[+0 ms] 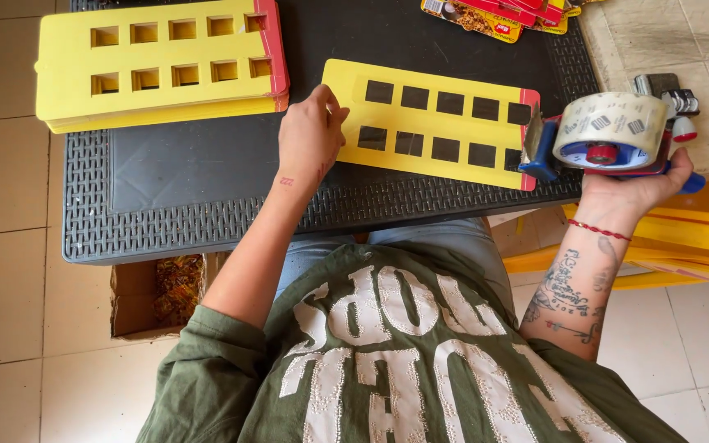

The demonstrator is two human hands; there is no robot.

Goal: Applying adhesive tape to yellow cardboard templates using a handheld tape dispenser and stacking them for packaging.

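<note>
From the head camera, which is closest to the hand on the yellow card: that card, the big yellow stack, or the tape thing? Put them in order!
From the left hand:
1. Single yellow card with square holes, touching the hand, just to its right on the dark table.
2. Stack of yellow cards, up and to the left.
3. Tape dispenser, far right, held in the right hand.

A dark woven-edged plastic table [166, 221] stood on a pale tiled floor [2, 271] in even daylight; a cardboard box [137, 299] sat beneath it at seven o'clock.
</note>
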